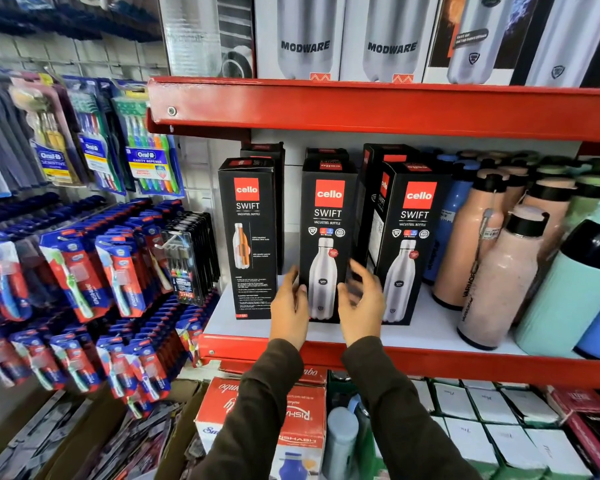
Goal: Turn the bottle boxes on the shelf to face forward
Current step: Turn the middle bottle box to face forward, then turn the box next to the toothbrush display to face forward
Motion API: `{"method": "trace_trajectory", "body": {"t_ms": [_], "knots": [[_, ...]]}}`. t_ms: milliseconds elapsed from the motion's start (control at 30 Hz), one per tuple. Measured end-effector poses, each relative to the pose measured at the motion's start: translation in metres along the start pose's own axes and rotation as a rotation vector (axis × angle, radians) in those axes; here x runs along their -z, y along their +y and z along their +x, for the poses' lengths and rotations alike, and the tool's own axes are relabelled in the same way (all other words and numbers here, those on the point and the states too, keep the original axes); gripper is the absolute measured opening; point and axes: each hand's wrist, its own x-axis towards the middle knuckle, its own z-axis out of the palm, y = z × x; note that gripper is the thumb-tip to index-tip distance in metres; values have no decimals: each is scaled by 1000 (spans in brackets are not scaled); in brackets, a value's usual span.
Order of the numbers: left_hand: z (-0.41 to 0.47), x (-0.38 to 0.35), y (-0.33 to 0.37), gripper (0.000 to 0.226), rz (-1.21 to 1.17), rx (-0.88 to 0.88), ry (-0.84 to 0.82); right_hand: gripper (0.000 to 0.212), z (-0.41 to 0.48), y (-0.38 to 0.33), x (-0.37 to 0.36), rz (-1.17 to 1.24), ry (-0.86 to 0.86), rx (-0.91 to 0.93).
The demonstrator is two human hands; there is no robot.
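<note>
Three black cello Swift bottle boxes stand in a row on the white shelf point(430, 329). The left box point(248, 237) shows a panel with small text and a cutaway bottle picture. The middle box point(328, 216) and the right box point(413, 233) show their front panels with a steel bottle; the right one is angled slightly. My left hand point(288, 313) grips the lower left edge of the middle box, thumb on its front. My right hand point(361, 303) is blurred, fingers spread, just beside the box's lower right edge. More black boxes point(267, 150) stand behind.
Pink bottles point(499, 271) and a mint bottle point(568, 292) crowd the shelf's right side. The red upper shelf point(361, 105) carries Modware boxes point(305, 39). Toothbrush packs point(118, 271) hang at the left. Red and white cartons point(264, 410) sit below.
</note>
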Motion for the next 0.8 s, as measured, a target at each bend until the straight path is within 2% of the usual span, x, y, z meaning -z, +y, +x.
{"method": "trace_trajectory", "body": {"t_ms": [67,167,300,400,500,633,800], "knots": [[-6,5,4,42,-44,-63,86,41,-3,-7,2,-27,110,98],[-8,25,9,34,-70,-160,218,33,-12,-20,-8,-16,144,222],[-2,50,14,37,33,-266,400,29,-25,-39,-34,36,18,260],[11,68,4,50,122,-225,491,33,-32,-43,-58,75,-145,225],[20,85,-12,52,74,-93,323,43,-39,-39,-81,91,-309,98],[19,98,-12,44,-209,117,136,53,-37,-31,-101,-35,-441,-75],[20,108,-10,35,-380,181,45,54,-37,-28,-110,-12,-424,-131]]}}
